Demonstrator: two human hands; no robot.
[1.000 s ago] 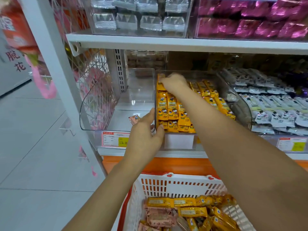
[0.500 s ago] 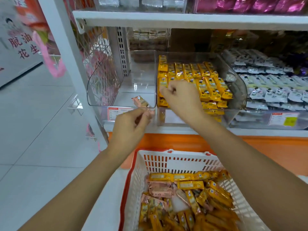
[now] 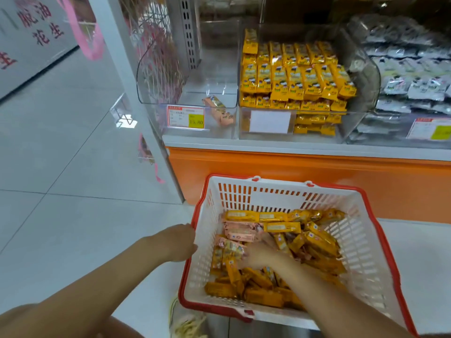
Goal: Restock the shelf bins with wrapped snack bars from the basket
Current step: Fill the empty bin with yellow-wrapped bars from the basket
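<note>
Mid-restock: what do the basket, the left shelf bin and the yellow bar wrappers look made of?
Basket: looks like rigid moulded plastic, white slotted walls, red rim. Left shelf bin: clear hard plastic, probably acrylic; see-through, edges glint. Yellow bar wrappers: thin glossy film, creased with highlights; plastic or foil, cannot tell.

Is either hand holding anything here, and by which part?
Left hand rests against the basket's left rim; a grip cannot be told. Right hand is among the snack bars; blur hides any grasp.
</note>
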